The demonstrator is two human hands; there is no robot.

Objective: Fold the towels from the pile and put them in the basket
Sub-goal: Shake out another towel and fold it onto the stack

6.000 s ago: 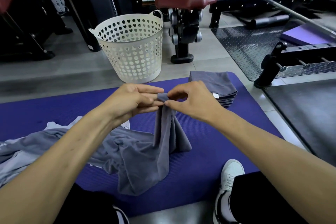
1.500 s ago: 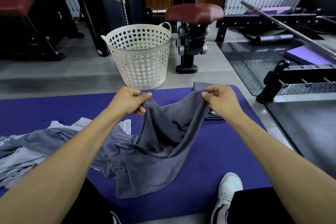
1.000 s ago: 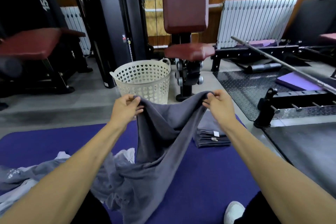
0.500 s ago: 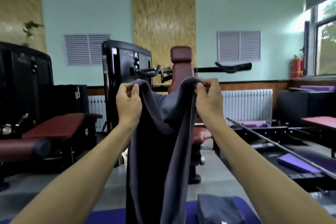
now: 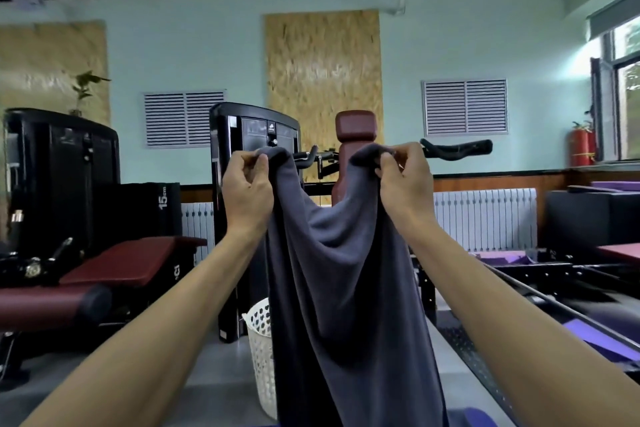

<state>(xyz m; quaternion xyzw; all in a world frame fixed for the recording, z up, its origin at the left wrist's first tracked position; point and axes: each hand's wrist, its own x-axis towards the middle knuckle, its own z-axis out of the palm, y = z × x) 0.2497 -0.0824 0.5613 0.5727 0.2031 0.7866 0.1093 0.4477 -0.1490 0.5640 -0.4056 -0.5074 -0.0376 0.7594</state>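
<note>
left hand [image 5: 246, 190] and right hand [image 5: 403, 184] each pinch 1 top corner of the grey towel [image 5: 346, 288], raised so it hangs open for folding.

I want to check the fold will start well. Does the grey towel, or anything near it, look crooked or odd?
Nothing is damaged or spilled. The grey towel is not yet flat: left hand and right hand each pinch a top corner, and the top edge sags between them in a deep dip. The white basket stands upright behind it.
</note>
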